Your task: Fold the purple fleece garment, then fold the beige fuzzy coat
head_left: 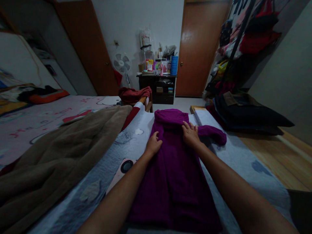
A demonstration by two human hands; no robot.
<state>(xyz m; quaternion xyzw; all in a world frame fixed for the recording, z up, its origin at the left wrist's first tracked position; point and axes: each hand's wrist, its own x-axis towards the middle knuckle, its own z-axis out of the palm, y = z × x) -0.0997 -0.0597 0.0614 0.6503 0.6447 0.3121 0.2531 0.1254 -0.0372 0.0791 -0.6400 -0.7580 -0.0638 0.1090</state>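
A long-sleeved purple garment (181,169) lies spread lengthwise in front of me on a blue-and-white patterned sheet (90,191). One sleeve (214,134) sticks out to the right with its end bent toward me. The other sleeve seems to be folded down over the body. My left hand (153,144) rests on the garment's left edge, thumb and forefinger apart, its other fingers partly hidden. Spread fingers of my right hand (191,134) press on the cloth near the right shoulder. Beside my left forearm, partly covered by it, is a pale pink phone (121,167) with a round black camera.
A brown fleecy blanket (73,139) covers the left side, over a pink printed bedspread (48,117). Folded dark clothes (251,113) are stacked on wooden boards (275,156) at right. A reddish cloth (135,94) hangs over a wooden rail (147,100) ahead.
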